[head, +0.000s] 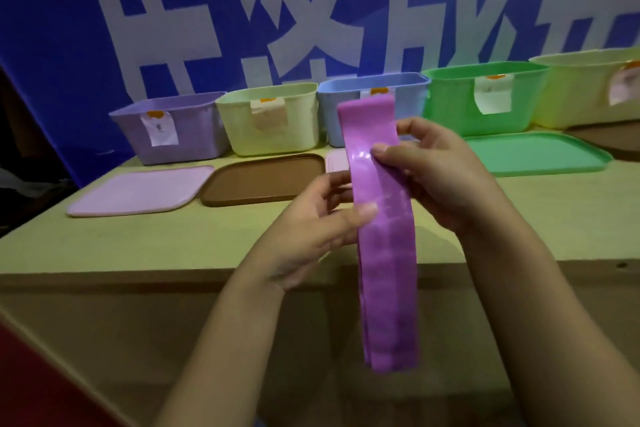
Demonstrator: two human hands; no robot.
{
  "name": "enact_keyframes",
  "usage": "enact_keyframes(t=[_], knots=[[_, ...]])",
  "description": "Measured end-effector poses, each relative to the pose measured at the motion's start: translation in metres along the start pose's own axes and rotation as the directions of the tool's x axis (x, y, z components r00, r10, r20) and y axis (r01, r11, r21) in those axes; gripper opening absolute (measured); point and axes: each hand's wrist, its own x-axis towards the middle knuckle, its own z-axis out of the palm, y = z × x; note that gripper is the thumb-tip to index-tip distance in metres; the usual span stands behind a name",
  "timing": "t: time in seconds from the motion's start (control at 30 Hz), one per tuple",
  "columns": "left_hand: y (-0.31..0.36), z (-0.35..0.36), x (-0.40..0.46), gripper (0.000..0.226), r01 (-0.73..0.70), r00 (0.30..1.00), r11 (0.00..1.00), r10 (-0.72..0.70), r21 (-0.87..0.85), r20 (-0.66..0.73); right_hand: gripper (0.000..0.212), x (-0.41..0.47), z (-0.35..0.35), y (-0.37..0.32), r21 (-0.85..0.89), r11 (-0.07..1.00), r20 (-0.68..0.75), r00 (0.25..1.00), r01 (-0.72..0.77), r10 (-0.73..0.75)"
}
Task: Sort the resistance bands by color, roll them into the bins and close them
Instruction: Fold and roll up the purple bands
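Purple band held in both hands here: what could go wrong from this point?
1. The purple band hangs flat and unrolled, pinched by the left hand and right hand; it may spring open when rolled.
2. The purple bin sits far left, so a drop could land in the yellow bin.

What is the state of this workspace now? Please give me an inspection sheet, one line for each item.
Surface: pale wooden table, bare at the front.
Job's things: purple band held upright, unrolled. Five open bins in a row at the back: purple bin, pale yellow bin, blue bin, green bin, yellow bin. Lids lie flat before them: pink lid, brown lid, green lid; another is mostly hidden.
Clutter: nothing seen.
Hands: left hand and right hand both pinch the band.
Cables: nothing seen.
Surroundings: blue banner with white characters behind.
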Motion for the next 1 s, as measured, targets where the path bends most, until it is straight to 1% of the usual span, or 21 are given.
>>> enact_keyframes(t=[0.07,0.13,0.2,0.23,0.3,0.33,0.37,0.4,0.43,0.5,0.57,0.63,0.7,0.77,0.83,1.0], knots=[[-0.003,-0.003,0.003,0.045,-0.087,0.988,0.996,0.084,-0.014,-0.129,0.018,-0.013,-0.001,0.015,0.029,0.999,0.055,0.998,-0.03,0.028],[-0.006,-0.006,0.006,0.038,-0.182,0.953,0.98,0.196,0.08,-0.229,0.019,-0.022,-0.001,0.025,0.076,0.996,0.098,0.994,-0.049,0.042],[-0.01,-0.006,0.008,0.031,-0.253,0.921,0.95,0.295,0.183,-0.256,0.019,-0.026,-0.002,0.033,0.078,0.995,0.125,0.991,-0.062,0.052],[-0.012,-0.006,0.008,0.027,-0.275,0.907,0.937,0.327,0.216,-0.266,0.019,-0.027,-0.003,0.036,0.036,0.997,0.138,0.989,-0.061,0.056],[-0.016,-0.006,0.006,0.023,-0.299,0.89,0.924,0.36,0.239,-0.281,0.02,-0.029,-0.005,0.04,-0.067,0.996,0.164,0.984,-0.054,0.064],[-0.018,-0.007,0.007,0.024,-0.309,0.886,0.921,0.369,0.235,-0.281,0.021,-0.027,-0.007,0.043,-0.087,0.995,0.167,0.984,-0.045,0.059],[-0.019,-0.008,0.006,0.026,-0.321,0.883,0.916,0.381,0.241,-0.275,0.023,-0.027,-0.006,0.046,-0.088,0.996,0.155,0.987,-0.02,0.034],[-0.02,-0.009,0.006,0.029,-0.33,0.88,0.908,0.394,0.257,-0.265,0.027,-0.026,-0.006,0.048,-0.083,0.996,0.122,0.992,0.036,-0.026],[-0.02,-0.009,0.006,0.032,-0.331,0.882,0.902,0.4,0.276,-0.25,0.033,-0.025,-0.006,0.05,-0.084,0.988,0.072,0.99,0.126,-0.12],[-0.022,-0.011,0.005,0.035,-0.317,0.892,0.898,0.392,0.304,-0.226,0.04,-0.025,-0.006,0.051,-0.132,0.932,0.018,0.941,0.338,-0.339],[-0.024,-0.014,0.005,0.031,-0.308,0.901,0.898,0.381,0.313,-0.205,0.033,-0.023,-0.006,0.051,-0.252,0.837,0.049,0.87,0.486,-0.491],[-0.025,-0.017,0.005,0.024,-0.303,0.911,0.9,0.37,0.313,-0.182,0.02,-0.019,-0.005,0.051,-0.397,0.726,0.096,0.812,0.561,-0.575],[-0.026,-0.02,0.006,0.023,-0.292,0.92,0.915,0.348,0.28,-0.18,0.011,-0.014,-0.004,0.052,-0.498,0.62,0.136,0.761,0.606,-0.634],[-0.025,-0.022,0.006,0.022,-0.276,0.928,0.93,0.323,0.241,-0.185,0.011,-0.01,-0.003,0.054,-0.542,0.562,0.168,0.736,0.624,-0.656],[-0.025,-0.025,0.007,0.021,-0.262,0.935,0.937,0.306,0.231,-0.181,0.011,-0.007,-0.002,0.056,-0.553,0.543,0.191,0.731,0.631,-0.655],[-0.025,-0.03,0.007,0.017,-0.25,0.955,0.937,0.28,0.246,-0.098,0.01,-0.003,-0.001,0.063,-0.544,0.563,0.193,0.745,0.623,-0.638]])
